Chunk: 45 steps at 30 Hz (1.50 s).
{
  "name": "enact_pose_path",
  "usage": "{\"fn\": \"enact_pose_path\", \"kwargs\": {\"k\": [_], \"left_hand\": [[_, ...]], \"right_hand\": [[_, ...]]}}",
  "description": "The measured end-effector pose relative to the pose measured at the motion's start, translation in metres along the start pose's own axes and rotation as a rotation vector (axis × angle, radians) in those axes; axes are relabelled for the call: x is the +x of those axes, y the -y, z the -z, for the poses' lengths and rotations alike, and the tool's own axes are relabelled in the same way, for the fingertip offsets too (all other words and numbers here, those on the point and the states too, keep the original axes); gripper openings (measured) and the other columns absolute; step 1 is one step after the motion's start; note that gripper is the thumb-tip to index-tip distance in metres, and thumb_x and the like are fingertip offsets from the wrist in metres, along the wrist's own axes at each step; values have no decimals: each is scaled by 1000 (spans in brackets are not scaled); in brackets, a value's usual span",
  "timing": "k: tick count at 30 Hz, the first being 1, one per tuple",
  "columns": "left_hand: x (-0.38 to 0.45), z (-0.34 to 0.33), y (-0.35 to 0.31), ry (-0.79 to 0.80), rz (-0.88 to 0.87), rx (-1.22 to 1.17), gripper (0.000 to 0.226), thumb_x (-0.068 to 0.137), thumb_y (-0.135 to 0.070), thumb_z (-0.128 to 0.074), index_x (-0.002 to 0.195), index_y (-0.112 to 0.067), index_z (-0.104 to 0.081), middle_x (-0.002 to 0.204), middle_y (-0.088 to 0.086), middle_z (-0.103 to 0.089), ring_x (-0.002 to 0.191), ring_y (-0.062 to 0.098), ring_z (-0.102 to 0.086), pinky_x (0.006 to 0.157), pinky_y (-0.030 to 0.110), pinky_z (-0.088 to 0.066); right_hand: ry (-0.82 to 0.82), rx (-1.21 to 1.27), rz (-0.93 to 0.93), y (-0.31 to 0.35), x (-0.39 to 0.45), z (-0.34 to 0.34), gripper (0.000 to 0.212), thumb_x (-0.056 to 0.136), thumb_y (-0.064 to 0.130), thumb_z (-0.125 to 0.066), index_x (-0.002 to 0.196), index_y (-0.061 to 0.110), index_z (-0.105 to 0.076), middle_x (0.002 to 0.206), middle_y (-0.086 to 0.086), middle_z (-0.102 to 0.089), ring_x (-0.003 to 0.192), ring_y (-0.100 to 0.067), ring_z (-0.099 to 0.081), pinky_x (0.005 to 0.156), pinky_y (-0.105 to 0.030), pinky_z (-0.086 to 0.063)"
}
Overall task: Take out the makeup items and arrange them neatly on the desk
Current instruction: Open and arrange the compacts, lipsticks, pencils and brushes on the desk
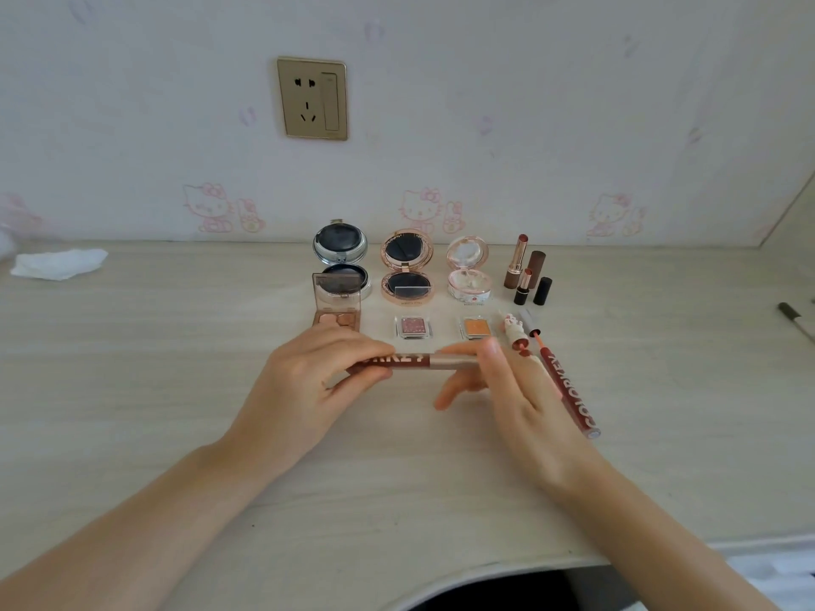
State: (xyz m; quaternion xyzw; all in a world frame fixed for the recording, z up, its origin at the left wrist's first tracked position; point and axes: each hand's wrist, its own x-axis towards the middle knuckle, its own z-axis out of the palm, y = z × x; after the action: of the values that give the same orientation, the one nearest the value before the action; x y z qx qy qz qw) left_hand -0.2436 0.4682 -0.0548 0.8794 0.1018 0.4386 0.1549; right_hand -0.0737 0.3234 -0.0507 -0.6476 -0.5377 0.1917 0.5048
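Observation:
I hold a dark red lip gloss tube [414, 362] level above the desk [176, 390]. My left hand [308, 381] grips its red body and my right hand [516, 390] pinches its pale cap end. Behind it stand three open compacts: silver [340, 258], rose-gold [408, 269] and pink [468, 269]. An open brown eyeshadow palette [337, 308] and two small single shadows, pink [413, 327] and orange [476, 327], lie in front of them. Two uncapped lipsticks [520, 266] stand at the right. A second red gloss tube [566, 390] lies beside my right hand, with its wand out.
A crumpled white tissue [59, 263] lies at the back left. A dark pen [796, 321] sits at the far right edge. A gold wall socket [313, 99] is on the wall behind. The desk's front edge curves inward near my body.

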Motion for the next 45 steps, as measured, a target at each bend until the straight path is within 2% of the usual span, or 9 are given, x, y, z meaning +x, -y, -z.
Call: {"fn": "enact_pose_path", "kwargs": {"k": [2,5,13,20,25,30,34,39,45], "left_hand": [[0,0,-1,1,-23,-4,24,85,-27,-65,96,-8,-75,90,-4,-70,82,12,-62,77,31,-50],[0,1,-3,32,20,-68,25,85,-31,-65,99,-11,-74,91,-7,-69,84,7,-62,77,26,-50],[2,3,-5,49,124,-148,25,81,-35,-64,98,-20,-75,88,-18,-70,85,-3,-63,78,13,-47],[1,-1,-6,42,24,-100,22,79,-25,-70,96,-12,-75,91,-7,-71,82,8,-63,75,24,-50],[-1,0,-6,43,42,-102,23,79,-25,-70,97,-12,-75,91,-8,-71,81,8,-63,76,26,-50],[0,1,-6,47,91,-123,24,80,-30,-67,97,-14,-75,89,-12,-70,82,2,-63,75,22,-50],[1,2,-5,44,92,-114,25,80,-30,-67,97,-13,-76,88,-9,-71,83,1,-63,75,20,-50],[1,2,-7,38,94,-110,27,80,-31,-67,96,-12,-76,87,-8,-72,82,2,-62,75,22,-50],[0,2,-7,45,90,-116,25,79,-28,-69,96,-13,-76,89,-10,-71,82,2,-63,75,23,-51]], "right_hand": [[-26,-42,-28,0,1,0,52,95,57,-30,84,26,-69,74,8,-71,82,-21,-64,84,-46,-48],[-66,-109,12,-2,3,0,29,98,38,-45,79,30,-65,69,12,-68,68,-8,-59,73,-34,-49],[-98,-37,138,-5,5,0,24,88,12,-64,99,33,-64,99,17,-63,103,-13,-61,89,-39,-52],[-22,65,-66,-3,5,0,29,85,58,-53,101,36,-62,86,10,-72,88,-1,-64,75,-26,-46],[-65,-45,-85,-1,4,0,34,94,44,-50,70,28,-67,64,10,-69,56,-10,-49,56,-33,-43],[-124,11,6,-2,6,0,6,86,29,-64,84,32,-69,79,14,-71,81,-3,-65,69,-25,-51],[-119,-20,39,-4,6,0,20,82,15,-71,90,33,-66,94,16,-66,97,-9,-62,81,-35,-53],[-177,9,-28,-3,7,2,18,80,40,-68,96,35,-64,99,21,-65,94,-1,-60,75,-29,-49],[-111,-87,-76,-2,5,1,35,93,41,-50,69,27,-70,72,9,-70,58,-1,-49,57,-19,-42]]}}
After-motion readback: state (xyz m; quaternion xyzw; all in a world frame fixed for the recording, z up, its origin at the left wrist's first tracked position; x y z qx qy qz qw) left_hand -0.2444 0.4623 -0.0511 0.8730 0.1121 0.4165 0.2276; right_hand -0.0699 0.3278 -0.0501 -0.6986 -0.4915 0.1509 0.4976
